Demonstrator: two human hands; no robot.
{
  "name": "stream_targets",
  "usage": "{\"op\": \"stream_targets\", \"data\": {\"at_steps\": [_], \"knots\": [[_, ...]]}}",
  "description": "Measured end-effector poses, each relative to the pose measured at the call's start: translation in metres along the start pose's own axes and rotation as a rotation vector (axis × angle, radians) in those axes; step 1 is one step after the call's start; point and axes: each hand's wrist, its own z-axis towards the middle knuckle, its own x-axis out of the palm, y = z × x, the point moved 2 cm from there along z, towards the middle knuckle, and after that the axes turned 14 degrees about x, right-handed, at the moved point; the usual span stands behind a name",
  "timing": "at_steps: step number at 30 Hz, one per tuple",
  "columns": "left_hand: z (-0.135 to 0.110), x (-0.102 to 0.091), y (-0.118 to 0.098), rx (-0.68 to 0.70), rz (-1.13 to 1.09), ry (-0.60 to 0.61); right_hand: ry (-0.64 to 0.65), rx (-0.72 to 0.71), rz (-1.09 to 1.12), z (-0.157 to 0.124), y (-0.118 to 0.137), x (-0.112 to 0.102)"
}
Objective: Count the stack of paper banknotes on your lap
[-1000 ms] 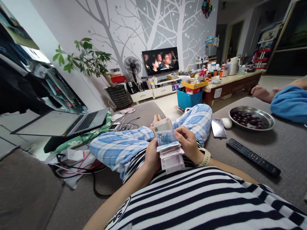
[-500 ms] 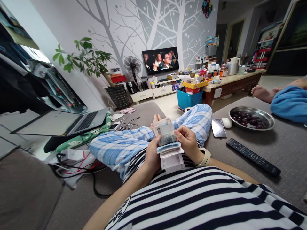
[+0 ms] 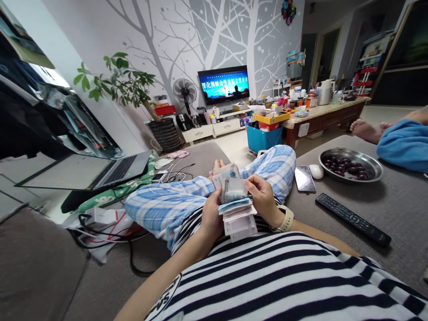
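A fanned bundle of banknotes (image 3: 230,187) is between my two hands, above my crossed legs in blue plaid trousers. My left hand (image 3: 213,211) grips the bundle from its left side, thumb on top. With thumb and forefinger, my right hand (image 3: 262,198) pinches the right edge of the top greyish-green note. Nearer my body, more banknotes (image 3: 240,223) lie in an overlapping pile on my lap, a blue one among paler ones. A pale watch (image 3: 286,219) is on my right wrist.
On the grey sofa to the right are a phone (image 3: 305,179), a white mouse (image 3: 316,171), a remote control (image 3: 352,218) and a steel bowl (image 3: 374,174) of dark round fruit. Another person's foot (image 3: 366,129) rests beyond. To the left are a laptop (image 3: 122,170) and tangled cables (image 3: 130,252).
The top note in the bundle has shifted and turned, baring pinkish notes behind it. My right fingers have moved slightly with its edge. The television picture has changed.
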Motion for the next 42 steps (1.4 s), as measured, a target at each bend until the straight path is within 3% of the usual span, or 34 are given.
{"op": "stream_targets", "data": {"at_steps": [15,37,42], "knots": [[0.0011,0.0003,0.001,0.028,-0.018,0.094,0.016,-0.059,0.017,-0.0035,0.0091,-0.0003],[0.0003,0.0012,0.0022,-0.021,0.005,0.054,0.043,-0.058,0.057,-0.0063,0.0097,-0.0001],[0.0034,-0.0012,0.0043,0.013,0.004,0.026,0.126,-0.052,0.119,-0.0087,0.0063,0.0011]]}}
